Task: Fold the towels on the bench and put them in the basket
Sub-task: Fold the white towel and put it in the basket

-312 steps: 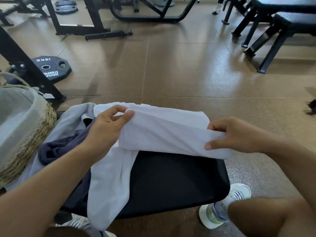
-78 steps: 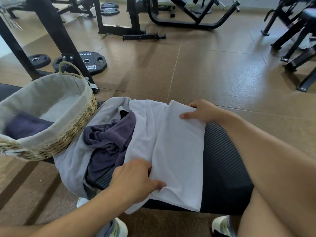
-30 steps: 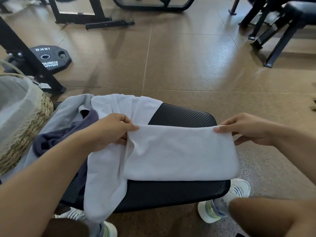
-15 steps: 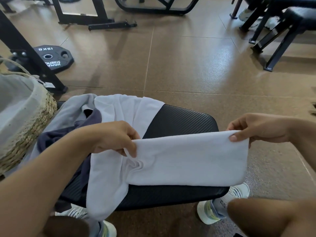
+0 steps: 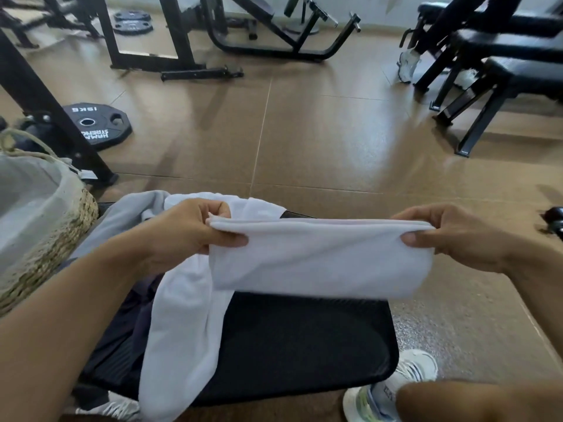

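A folded white towel (image 5: 320, 257) hangs stretched in the air above the black bench (image 5: 298, 345). My left hand (image 5: 189, 233) pinches its upper left corner and my right hand (image 5: 457, 236) pinches its upper right corner. Another white towel (image 5: 179, 324) lies draped over the bench's near edge below my left hand. A grey towel (image 5: 122, 214) and a dark purple towel (image 5: 137, 303) lie bunched on the bench's left part, mostly hidden by my left arm. The woven basket (image 5: 51, 239) with a grey liner stands at the left on the bench.
A black rack post (image 5: 51, 117) and a 15 kg weight plate (image 5: 94, 126) stand on the floor behind the basket. More black benches (image 5: 499, 74) fill the far right. My shoes (image 5: 393, 391) rest on the brown floor under the bench.
Both hands have raised the folded white towel off the bench, and it now hangs taut between them. The view has tilted upward.
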Motion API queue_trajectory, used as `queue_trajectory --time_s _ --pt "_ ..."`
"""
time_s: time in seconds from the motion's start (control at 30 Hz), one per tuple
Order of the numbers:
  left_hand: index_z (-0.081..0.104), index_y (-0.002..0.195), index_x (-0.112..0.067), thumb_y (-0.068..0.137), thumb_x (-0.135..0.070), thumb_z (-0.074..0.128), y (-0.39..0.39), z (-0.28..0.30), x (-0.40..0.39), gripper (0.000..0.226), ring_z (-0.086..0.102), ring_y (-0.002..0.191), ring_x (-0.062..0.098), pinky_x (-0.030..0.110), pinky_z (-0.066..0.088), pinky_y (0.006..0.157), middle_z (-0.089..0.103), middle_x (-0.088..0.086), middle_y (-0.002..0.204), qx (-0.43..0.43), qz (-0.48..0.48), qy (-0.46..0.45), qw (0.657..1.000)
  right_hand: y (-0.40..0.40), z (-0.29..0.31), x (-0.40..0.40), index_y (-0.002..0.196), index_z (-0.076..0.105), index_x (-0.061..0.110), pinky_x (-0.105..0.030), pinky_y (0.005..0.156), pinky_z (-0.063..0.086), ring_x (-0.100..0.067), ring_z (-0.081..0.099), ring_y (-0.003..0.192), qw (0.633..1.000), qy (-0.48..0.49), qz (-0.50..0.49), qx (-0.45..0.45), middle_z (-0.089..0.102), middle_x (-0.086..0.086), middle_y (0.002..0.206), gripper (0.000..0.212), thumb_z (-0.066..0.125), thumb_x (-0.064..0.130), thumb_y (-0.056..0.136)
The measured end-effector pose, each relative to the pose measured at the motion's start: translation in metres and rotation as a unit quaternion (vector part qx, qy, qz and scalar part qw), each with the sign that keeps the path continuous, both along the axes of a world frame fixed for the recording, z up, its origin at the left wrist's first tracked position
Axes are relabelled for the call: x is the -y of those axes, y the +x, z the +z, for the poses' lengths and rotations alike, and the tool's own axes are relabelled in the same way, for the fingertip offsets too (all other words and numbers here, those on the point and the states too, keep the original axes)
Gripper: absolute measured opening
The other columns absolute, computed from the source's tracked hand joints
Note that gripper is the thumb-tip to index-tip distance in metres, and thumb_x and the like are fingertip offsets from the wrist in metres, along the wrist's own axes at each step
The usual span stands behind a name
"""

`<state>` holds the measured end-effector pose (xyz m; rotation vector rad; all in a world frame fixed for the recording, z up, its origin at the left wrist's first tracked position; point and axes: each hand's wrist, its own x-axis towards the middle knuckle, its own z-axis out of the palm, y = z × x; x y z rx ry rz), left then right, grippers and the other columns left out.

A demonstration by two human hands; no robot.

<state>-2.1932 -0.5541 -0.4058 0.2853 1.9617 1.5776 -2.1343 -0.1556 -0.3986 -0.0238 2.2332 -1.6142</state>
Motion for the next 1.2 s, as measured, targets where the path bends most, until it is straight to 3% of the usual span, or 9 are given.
queue_trajectory --time_s 0.1,0.27,0.4,0.5,0.63,0.83,0.97,1.1,1.2 --pt "0.045 0.060 -0.022 0.075 0.020 0.070 -0.001 -0.003 0.005 0.051 0.043 0.053 0.006 0.016 0.039 0.048 0.041 -0.006 0.059 0.034 0.000 -0.029 0.999 0.004 -0.002 -0.002 0.080 0.078 0.016 -0.021 0.054 0.053 -0.012 0.067 0.065 0.998 0.027 0.021 0.048 0.072 -0.006 0.076 0.048 0.091 0.057 0.059" --pt "0.059 0.093 -0.014 0.079 0.015 0.037 0.001 -0.037 -0.014 0.039 0.048 0.069 0.019 0.026 0.037 0.053 0.054 0.004 0.075 -0.036 0.116 -0.185 0.975 0.000 -0.023 0.016 0.086 0.076 0.010 -0.032 0.062 0.059 -0.017 0.070 0.069 0.984 0.149 0.024 0.091 0.074 -0.009 0.078 0.032 0.069 0.041 0.087" --pt "0.066 0.104 -0.018 0.080 -0.006 0.055 0.000 -0.052 -0.019 0.029 0.066 0.095 0.031 0.039 0.055 0.076 0.069 0.014 0.105 0.035 0.118 -0.175 0.977 -0.007 -0.035 0.023 0.078 0.075 0.015 -0.034 0.070 0.061 -0.016 0.073 0.074 0.973 0.211 0.024 0.094 0.077 -0.005 0.080 0.033 0.068 0.044 0.091" --pt "0.074 0.098 -0.016 0.084 -0.038 0.076 -0.001 -0.056 -0.019 0.027 0.074 0.092 0.026 0.043 0.060 0.085 0.078 0.005 0.098 0.028 0.120 -0.156 0.980 -0.011 -0.037 0.021 0.078 0.072 0.013 -0.030 0.066 0.058 -0.014 0.071 0.071 0.979 0.187 0.008 0.085 0.074 -0.003 0.076 0.035 0.068 0.047 0.087" --pt "0.074 0.097 -0.006 0.092 -0.049 0.066 -0.004 -0.061 -0.017 0.044 0.074 0.095 0.035 0.054 0.058 0.091 0.078 0.012 0.097 -0.013 0.192 -0.167 0.967 -0.014 -0.036 0.017 0.089 0.075 0.005 -0.028 0.066 0.058 -0.015 0.071 0.073 0.982 0.163 0.014 0.099 0.076 -0.008 0.083 0.040 0.068 0.045 0.083" --pt "0.069 0.096 -0.021 0.099 -0.054 0.052 -0.013 -0.060 -0.021 0.037 0.067 0.101 0.030 0.050 0.053 0.098 0.072 0.008 0.109 0.033 0.254 -0.128 0.958 -0.019 -0.029 0.011 0.100 0.080 0.012 -0.035 0.075 0.060 -0.023 0.075 0.086 0.980 0.153 0.032 0.121 0.079 -0.011 0.095 0.033 0.066 0.040 0.088" --pt "0.071 0.099 -0.006 0.094 -0.060 0.055 -0.015 -0.048 -0.016 0.056 0.070 0.092 0.034 0.047 0.056 0.085 0.074 0.013 0.095 -0.051 0.250 -0.103 0.962 -0.023 -0.028 0.014 0.097 0.077 0.014 -0.023 0.066 0.056 -0.013 0.072 0.077 0.989 0.134 -0.059 -0.005 0.078 -0.003 0.085 0.028 0.070 0.036 0.082" --pt "0.076 0.101 -0.018 0.098 -0.039 0.061 -0.015 -0.013 -0.015 0.026 0.070 0.093 0.015 0.029 0.056 0.087 0.077 0.003 0.099 -0.198 0.235 0.010 0.952 -0.028 -0.018 0.021 0.095 0.073 0.021 -0.007 0.058 0.042 0.001 0.057 0.060 0.949 0.122 -0.188 -0.223 0.071 0.013 0.074 0.004 0.071 0.019 0.092" --pt "0.074 0.092 -0.016 0.086 -0.021 0.073 -0.005 0.007 -0.008 0.008 0.069 0.083 0.001 0.011 0.050 0.078 0.076 -0.008 0.086 -0.249 0.160 0.045 0.954 -0.019 -0.012 0.020 0.088 0.072 0.024 -0.006 0.054 0.038 0.000 0.055 0.056 0.935 0.152 -0.168 -0.274 0.070 0.015 0.072 0.012 0.079 0.014 0.085"
